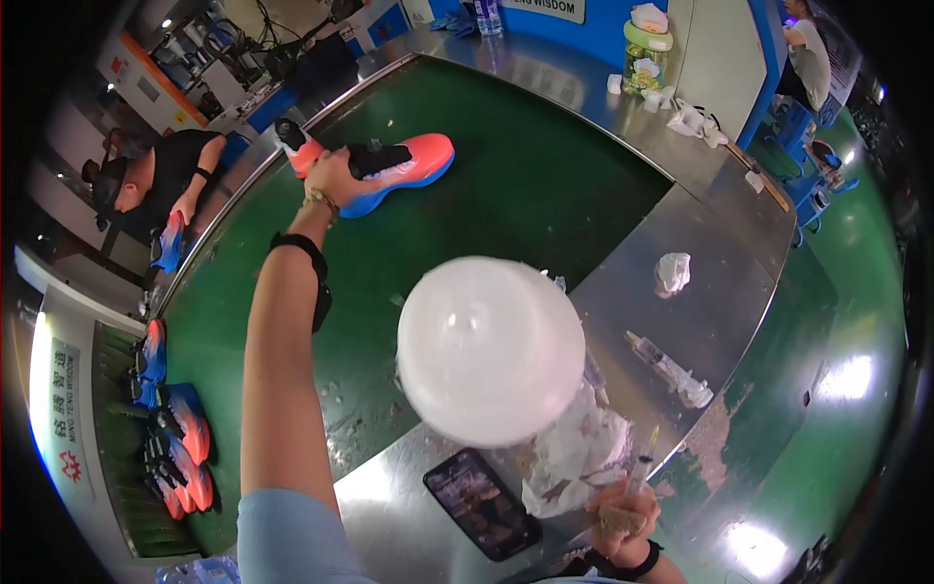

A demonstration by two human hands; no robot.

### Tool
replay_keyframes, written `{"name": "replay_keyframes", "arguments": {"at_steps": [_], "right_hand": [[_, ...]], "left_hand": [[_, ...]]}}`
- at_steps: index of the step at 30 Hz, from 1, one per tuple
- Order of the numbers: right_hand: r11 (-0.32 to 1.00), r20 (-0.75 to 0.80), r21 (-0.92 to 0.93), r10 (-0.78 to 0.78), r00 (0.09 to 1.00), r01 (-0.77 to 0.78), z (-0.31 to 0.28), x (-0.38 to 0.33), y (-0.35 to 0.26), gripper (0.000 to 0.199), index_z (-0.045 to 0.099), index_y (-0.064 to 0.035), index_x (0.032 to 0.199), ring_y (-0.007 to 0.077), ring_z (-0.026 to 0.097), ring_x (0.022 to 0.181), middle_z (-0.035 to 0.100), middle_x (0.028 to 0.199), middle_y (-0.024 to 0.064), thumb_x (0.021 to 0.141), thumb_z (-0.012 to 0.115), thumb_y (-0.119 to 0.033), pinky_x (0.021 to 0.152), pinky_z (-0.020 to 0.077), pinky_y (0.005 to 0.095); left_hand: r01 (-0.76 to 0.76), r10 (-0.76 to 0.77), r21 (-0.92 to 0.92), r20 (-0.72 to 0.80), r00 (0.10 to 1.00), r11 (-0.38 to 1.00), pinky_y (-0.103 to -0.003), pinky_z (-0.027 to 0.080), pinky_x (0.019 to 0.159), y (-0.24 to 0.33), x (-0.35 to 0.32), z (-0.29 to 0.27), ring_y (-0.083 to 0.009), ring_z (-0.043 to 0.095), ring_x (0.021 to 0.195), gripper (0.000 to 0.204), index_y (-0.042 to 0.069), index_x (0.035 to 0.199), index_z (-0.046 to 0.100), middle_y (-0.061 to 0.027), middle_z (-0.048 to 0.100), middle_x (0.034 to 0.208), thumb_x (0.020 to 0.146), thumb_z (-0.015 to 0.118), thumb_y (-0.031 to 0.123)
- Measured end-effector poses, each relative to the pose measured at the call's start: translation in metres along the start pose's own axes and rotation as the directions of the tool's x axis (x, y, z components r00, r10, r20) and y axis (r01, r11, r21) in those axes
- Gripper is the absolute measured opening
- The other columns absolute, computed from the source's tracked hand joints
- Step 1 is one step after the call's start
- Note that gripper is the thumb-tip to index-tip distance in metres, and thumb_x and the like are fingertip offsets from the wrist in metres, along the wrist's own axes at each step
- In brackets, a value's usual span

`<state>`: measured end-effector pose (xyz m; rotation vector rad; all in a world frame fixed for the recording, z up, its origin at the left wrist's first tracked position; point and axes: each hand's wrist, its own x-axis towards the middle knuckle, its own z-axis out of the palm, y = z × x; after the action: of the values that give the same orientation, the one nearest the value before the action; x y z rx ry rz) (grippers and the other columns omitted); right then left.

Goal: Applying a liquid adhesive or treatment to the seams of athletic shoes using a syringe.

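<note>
Reaching across the green belt (pixel 506 185), the left hand (pixel 331 178) has its fingers clamped on one orange-and-blue shoe (pixel 404 165), which lies on its side near the belt's far edge, toe pointing right. The right hand (pixel 623 516), at the near right corner of the steel bench (pixel 710 292), is closed around a thin syringe-like tool (pixel 642 467) held upright. One large white dome (pixel 489 350) sits at the bench's edge where it meets the belt, with crumpled white paper (pixel 574 457) under it. One dark phone (pixel 482 503) lies flat near the bench's near edge. A second syringe (pixel 669 368) lies on the bench's right side, and one paper wad (pixel 671 273) beyond it. About four more shoes (pixel 175 438) stand in a row at the left. One green-lidded jar (pixel 646 54) stands at the far corner. A white upright sign (pixel 63 419) with red marks lines the left edge; a white strip sign (pixel 545 8) hangs on the blue wall. Another person (pixel 161 175) holds a shoe at far left.
</note>
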<state>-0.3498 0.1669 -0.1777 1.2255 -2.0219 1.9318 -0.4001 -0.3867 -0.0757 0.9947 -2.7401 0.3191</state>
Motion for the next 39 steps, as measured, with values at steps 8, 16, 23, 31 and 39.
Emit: {"name": "replay_keyframes", "arguments": {"at_steps": [8,16,23,31,39], "right_hand": [[0.991,-0.091,-0.129,-0.032,0.995,0.020,0.008,-0.021,0.008,0.045,0.058,-0.0033,0.086,0.0247,0.056,0.070,0.061,0.077,0.0071,0.072,0.059,-0.046,0.067,0.0430,0.0338],[0.967,0.005,0.243,0.084,0.996,-0.083,0.008,-0.010,0.000,0.041,0.052,0.0002,0.092,0.0136,0.058,0.057,0.059,0.065,0.0043,0.077,0.059,-0.037,0.057,0.0460,0.0266],[0.955,0.075,0.260,0.129,0.989,-0.144,0.011,-0.010,-0.028,0.030,0.049,-0.0009,0.093,0.0105,0.054,0.057,0.055,0.066,0.0035,0.083,0.054,-0.029,0.050,0.0417,0.0204],[0.830,0.032,0.455,0.346,0.938,-0.322,0.004,-0.012,-0.057,0.032,0.047,-0.0012,0.095,0.0100,0.045,0.047,0.049,0.058,0.0059,0.091,0.040,-0.032,0.041,0.0345,0.0208],[0.859,0.048,0.445,0.259,0.965,-0.253,0.009,-0.003,-0.067,0.033,0.046,-0.0011,0.096,0.0117,0.045,0.048,0.049,0.060,0.0069,0.092,0.037,-0.033,0.044,0.0341,0.0226]], "left_hand": [[0.005,-0.005,0.000,-0.124,0.992,1.000,-0.040,0.047,0.076,0.008,-0.164,-0.089,-0.0290,0.057,0.087,0.063,0.004,0.089,0.060,-0.0144,0.059,0.092,0.055,0.069,0.056],[0.461,-0.437,-0.111,0.192,0.879,0.880,-0.038,0.049,0.060,-0.015,-0.449,-0.213,-0.0293,0.061,0.062,0.059,0.002,0.071,0.063,-0.0140,0.061,0.063,0.052,0.072,0.057],[0.661,-0.629,-0.028,0.283,0.724,0.750,-0.037,0.048,0.055,0.010,-0.575,-0.234,-0.0317,0.061,0.060,0.087,-0.005,0.109,0.050,-0.0157,0.061,0.063,0.052,0.072,0.058],[0.626,-0.486,-0.467,0.395,0.780,0.624,-0.026,0.048,0.046,0.031,-0.540,-0.220,-0.0156,0.059,0.042,0.052,0.003,0.109,0.049,-0.0095,0.060,0.055,0.075,0.064,0.038],[0.491,-0.060,-0.868,0.488,0.871,0.077,-0.025,0.050,0.061,-0.002,-0.562,-0.212,-0.0135,0.063,0.068,0.054,0.006,0.131,0.028,-0.0080,0.064,0.073,0.085,0.054,0.014]]}}
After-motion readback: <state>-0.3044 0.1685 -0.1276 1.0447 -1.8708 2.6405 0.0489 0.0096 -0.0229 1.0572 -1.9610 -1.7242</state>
